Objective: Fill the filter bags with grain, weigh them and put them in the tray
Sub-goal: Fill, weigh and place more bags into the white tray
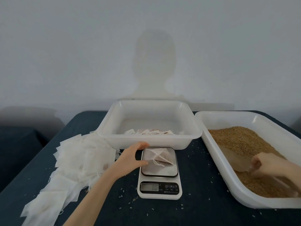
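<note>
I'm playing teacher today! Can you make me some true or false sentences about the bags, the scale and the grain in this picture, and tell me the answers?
1. A filled bag lies on the scale. True.
2. The grain tray is left of the scale. False: it is on the right.
3. The right hand is in the grain. True.
4. The empty bags are piled inside the grain tray. False: they lie on the table, left of the scale.
5. The left hand is by the scale's left edge. True.

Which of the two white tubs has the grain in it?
The tray of grain on the right, where the right hand works. The middle tray behind the scale holds only filter bags.
</note>
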Motion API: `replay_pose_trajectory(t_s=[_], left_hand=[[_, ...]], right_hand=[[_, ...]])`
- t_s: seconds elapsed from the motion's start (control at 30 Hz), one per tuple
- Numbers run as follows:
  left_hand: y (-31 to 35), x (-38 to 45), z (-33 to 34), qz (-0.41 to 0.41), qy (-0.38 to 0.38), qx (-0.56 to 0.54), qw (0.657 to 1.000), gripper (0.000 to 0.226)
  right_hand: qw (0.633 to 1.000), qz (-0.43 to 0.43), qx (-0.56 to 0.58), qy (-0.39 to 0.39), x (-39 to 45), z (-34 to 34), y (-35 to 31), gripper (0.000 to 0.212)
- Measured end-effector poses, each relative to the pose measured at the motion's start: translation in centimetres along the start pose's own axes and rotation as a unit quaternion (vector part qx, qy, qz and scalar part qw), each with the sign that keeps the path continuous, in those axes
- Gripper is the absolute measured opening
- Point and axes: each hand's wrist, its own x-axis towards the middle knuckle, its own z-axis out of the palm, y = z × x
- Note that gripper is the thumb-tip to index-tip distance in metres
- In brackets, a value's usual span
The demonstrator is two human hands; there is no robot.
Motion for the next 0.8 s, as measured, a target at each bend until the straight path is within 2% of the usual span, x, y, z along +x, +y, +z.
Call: replay_pose_trajectory(t_s=[0.07,0.13,0.17,0.23,0.3,0.4,0.5,0.73,0.8], left_hand=[[-0.5,-0.6,-0.8,0.003,0.022,-0.016,1.0,0.05],[-0.9,-1.0,-1.3,-0.003,0.053,-0.038,0.998,0.045],[-1.0,-1.1,-1.5,-0.008,0.072,-0.052,0.996,0.043],[-1.2,-1.2,-1.5,-0.019,0.113,-0.077,0.99,0.037],[-1.1,-1.3,-1.2,-0.021,0.145,-0.087,0.985,0.034],[-1.1,-1.3,-0.8,-0.015,0.176,-0.102,0.979,0.031],[-1.4,-1.7,-0.5,-0.025,0.211,-0.117,0.97,0.028],[-2.7,-2.7,1.1,-0.068,0.294,-0.064,0.951,0.034],[-3.0,-3.0,1.7,-0.051,0.331,-0.035,0.941,0.041]], right_hand=[[0.999,0.011,-0.025,0.025,-0.2,-0.4,-0.5,0.034],[0.996,0.026,-0.03,0.085,-0.6,-1.3,-1.4,0.049],[0.992,0.028,-0.007,0.125,-1.0,-1.9,-2.3,0.051],[0.973,0.004,0.057,0.222,-2.0,-2.8,-4.9,0.037],[0.953,-0.043,0.098,0.283,-3.5,-3.3,-8.4,0.021],[0.943,-0.118,0.144,0.276,-5.5,-3.4,-13.5,0.007],[0.94,-0.153,0.154,0.263,-5.8,-2.6,-16.9,0.005],[0.936,-0.176,0.18,0.244,-4.2,1.4,-20.7,0.011],[0.932,-0.169,0.196,0.255,-3.7,2.2,-21.0,0.012]])
